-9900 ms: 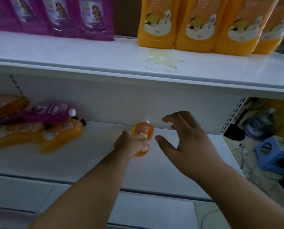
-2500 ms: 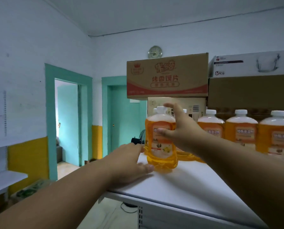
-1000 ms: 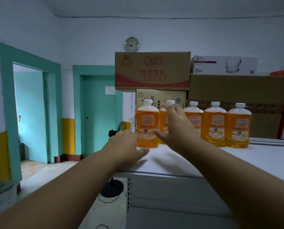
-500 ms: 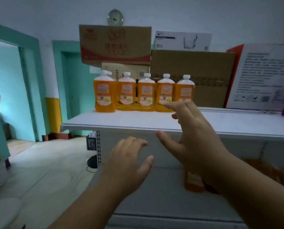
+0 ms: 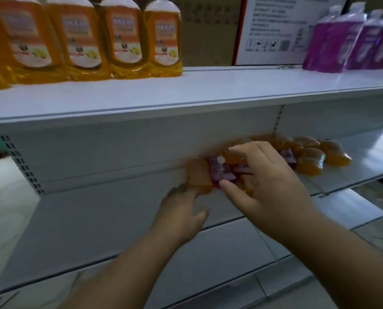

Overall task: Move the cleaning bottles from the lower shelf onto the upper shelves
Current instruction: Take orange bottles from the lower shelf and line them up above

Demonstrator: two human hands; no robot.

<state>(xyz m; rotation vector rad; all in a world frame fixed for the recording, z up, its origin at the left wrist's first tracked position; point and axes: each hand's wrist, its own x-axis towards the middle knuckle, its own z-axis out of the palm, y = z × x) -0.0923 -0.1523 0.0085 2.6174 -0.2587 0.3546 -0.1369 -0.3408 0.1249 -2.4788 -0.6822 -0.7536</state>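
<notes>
Upright orange bottles (image 5: 123,36): 5 visible.

On the upper shelf (image 5: 208,94), the front strip and the middle stretch between the standing orange bottles (image 5: 123,39) and the purple pouches (image 5: 351,39) are bare; a white box (image 5: 275,30) stands behind this gap. On the lower shelf (image 5: 96,230), the left part is free, while lying bottles (image 5: 310,157) crowd the back right.
</notes>
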